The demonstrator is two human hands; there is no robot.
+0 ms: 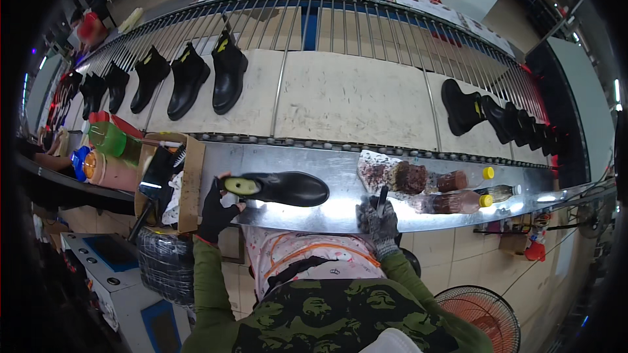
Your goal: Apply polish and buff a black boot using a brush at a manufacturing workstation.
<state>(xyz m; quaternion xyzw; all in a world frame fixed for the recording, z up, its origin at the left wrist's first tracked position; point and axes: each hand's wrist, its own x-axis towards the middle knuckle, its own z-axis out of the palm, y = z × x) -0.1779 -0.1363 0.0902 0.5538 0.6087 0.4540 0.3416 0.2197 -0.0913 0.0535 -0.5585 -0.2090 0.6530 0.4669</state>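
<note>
A black ankle boot (284, 188) lies on its side on the shiny metal bench (340, 212), its yellow-green insole toward my left. My left hand (216, 212), in a dark fingerless glove, grips the boot at its opening. My right hand (378, 221), in a grey knit glove, holds a thin dark tool (382, 199) upright, just right of the boot's toe. A stained brown sponge (409, 177) and a smeared cloth (374, 168) lie just beyond that hand.
Black boots (190, 78) stand on the conveyor (353, 98) at left; more boots (487, 114) at right. Two yellow-capped bottles (468, 201) lie on the bench. A cardboard box (190, 183) and coloured containers (108, 150) sit left. A red fan (481, 317) stands lower right.
</note>
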